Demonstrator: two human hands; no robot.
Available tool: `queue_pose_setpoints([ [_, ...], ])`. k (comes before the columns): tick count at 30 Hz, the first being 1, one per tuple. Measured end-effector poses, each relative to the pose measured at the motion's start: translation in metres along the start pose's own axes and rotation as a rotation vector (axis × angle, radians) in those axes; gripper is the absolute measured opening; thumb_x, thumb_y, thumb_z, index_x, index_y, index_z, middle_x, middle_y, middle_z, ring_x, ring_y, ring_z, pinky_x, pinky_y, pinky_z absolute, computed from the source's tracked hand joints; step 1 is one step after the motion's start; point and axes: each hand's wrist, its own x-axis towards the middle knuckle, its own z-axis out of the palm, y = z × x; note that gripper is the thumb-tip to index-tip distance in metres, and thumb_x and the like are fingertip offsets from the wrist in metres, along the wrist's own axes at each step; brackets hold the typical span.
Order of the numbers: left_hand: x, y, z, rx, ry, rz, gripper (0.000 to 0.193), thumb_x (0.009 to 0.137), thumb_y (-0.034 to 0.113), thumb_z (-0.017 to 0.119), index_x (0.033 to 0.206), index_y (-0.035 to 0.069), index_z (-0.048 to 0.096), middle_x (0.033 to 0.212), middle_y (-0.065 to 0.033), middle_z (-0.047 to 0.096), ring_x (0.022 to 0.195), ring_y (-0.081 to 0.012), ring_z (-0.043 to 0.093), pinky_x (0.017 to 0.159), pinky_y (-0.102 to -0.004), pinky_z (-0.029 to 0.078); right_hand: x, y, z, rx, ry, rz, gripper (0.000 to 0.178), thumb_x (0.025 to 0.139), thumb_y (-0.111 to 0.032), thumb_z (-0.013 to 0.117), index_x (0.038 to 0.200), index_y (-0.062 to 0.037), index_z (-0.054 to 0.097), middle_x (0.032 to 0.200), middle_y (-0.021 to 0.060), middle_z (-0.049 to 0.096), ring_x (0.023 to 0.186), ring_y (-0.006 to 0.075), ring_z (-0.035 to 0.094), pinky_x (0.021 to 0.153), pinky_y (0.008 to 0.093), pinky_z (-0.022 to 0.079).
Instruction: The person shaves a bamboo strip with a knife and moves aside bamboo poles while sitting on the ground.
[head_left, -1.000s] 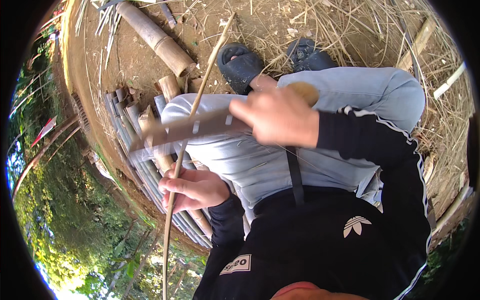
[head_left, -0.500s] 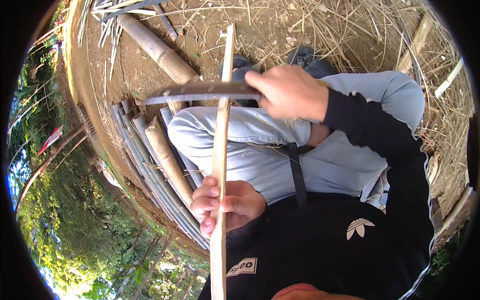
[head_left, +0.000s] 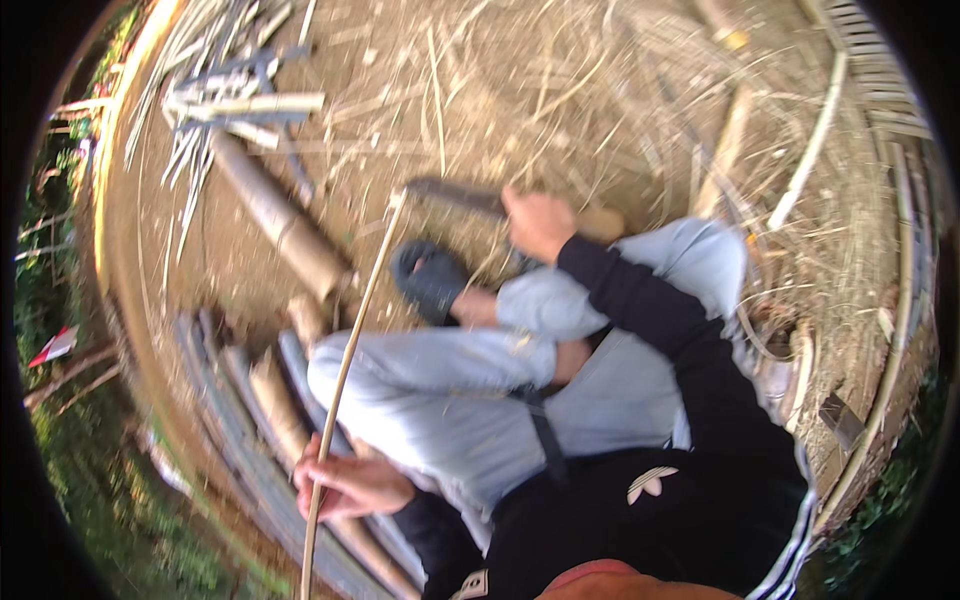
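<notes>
My left hand (head_left: 350,485) is closed around the lower part of a long, thin bamboo strip (head_left: 353,343), which slants up and away past my knee. In my right hand (head_left: 540,222) I grip a machete (head_left: 458,195), its dark blade pointing left. The blade's tip lies at or very near the strip's far end; whether they touch is too blurred to tell. My right fingers wrap the handle, with a pale rounded end (head_left: 600,223) showing behind the hand.
A thick bamboo pole (head_left: 280,220) lies on the ground ahead left, near a heap of split strips (head_left: 250,105). Several poles (head_left: 225,395) lie alongside my left knee. Shavings litter the dirt; a long pale strip (head_left: 815,140) lies ahead right. My sandalled foot (head_left: 430,280) is close to the strip.
The strip now shows a narrower side and slants more. My left hand has moved left and lower in view. The machete has gone from crossing the strip's middle to its far end.
</notes>
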Motion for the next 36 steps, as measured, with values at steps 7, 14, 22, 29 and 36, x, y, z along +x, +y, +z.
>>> queue_pose_setpoints([
  [7, 0.042, 0.000, -0.023, -0.171, 0.063, -0.520, 0.042, 0.098, 0.032, 0.050, 0.122, 0.002, 0.034, 0.113, -0.0178, 0.051, 0.105, -0.0318, 0.057, 0.093, -0.0443, 0.050, -0.001, 0.022, -0.001, -0.141, 0.268, 0.198, 0.028, 0.074, -0.015, 0.061, 0.100, -0.0098, 0.051, 0.099, 0.0146, 0.053, 0.096, 0.0360, 0.055, 0.076, 0.0507, 0.041],
  [14, 0.065, -0.009, -0.072, -0.360, 0.012, -0.404, 0.051, 0.096, 0.034, 0.052, 0.127, -0.004, 0.038, 0.122, -0.0240, 0.053, 0.113, -0.0362, 0.055, 0.098, -0.0455, 0.046, -0.016, 0.003, -0.019, 0.178, 0.456, 0.155, 0.043, 0.079, -0.024, 0.065, 0.117, -0.0075, 0.050, 0.109, 0.0162, 0.051, 0.107, 0.0376, 0.050, 0.087, 0.0496, 0.042],
  [22, 0.083, 0.058, -0.056, -0.484, 0.065, -0.172, 0.025, 0.088, 0.031, 0.062, 0.097, 0.008, 0.058, 0.086, -0.0086, 0.061, 0.078, -0.0217, 0.059, 0.067, -0.0374, 0.051, -0.033, 0.003, -0.058, 1.368, 0.048, 0.461, 0.044, 0.094, -0.041, 0.051, 0.122, -0.0077, 0.045, 0.095, 0.0089, 0.063, 0.073, 0.0176, 0.063, 0.062, 0.0322, 0.051],
  [29, 0.098, 0.071, -0.001, -0.553, -0.126, -0.152, 0.025, 0.085, 0.031, 0.065, 0.101, 0.012, 0.061, 0.095, -0.0080, 0.061, 0.090, -0.0234, 0.057, 0.080, -0.0414, 0.046, -0.070, 0.027, -0.064, 1.443, -0.075, 0.388, 0.029, 0.094, -0.041, 0.050, 0.094, -0.0121, 0.055, 0.078, 0.0027, 0.065, 0.046, 0.0054, 0.052, 0.037, 0.0226, 0.041],
  [36, 0.146, 0.065, 0.057, -0.563, -0.434, -0.178, 0.027, 0.082, 0.030, 0.068, 0.104, 0.016, 0.063, 0.105, -0.0073, 0.061, 0.102, -0.0251, 0.055, 0.094, -0.0455, 0.040, -0.115, -0.025, -0.045, 1.377, -0.657, 0.016, 0.031, 0.090, -0.040, 0.061, 0.104, -0.0118, 0.059, 0.071, -0.0002, 0.064, 0.049, 0.0045, 0.056, 0.038, 0.0195, 0.039],
])
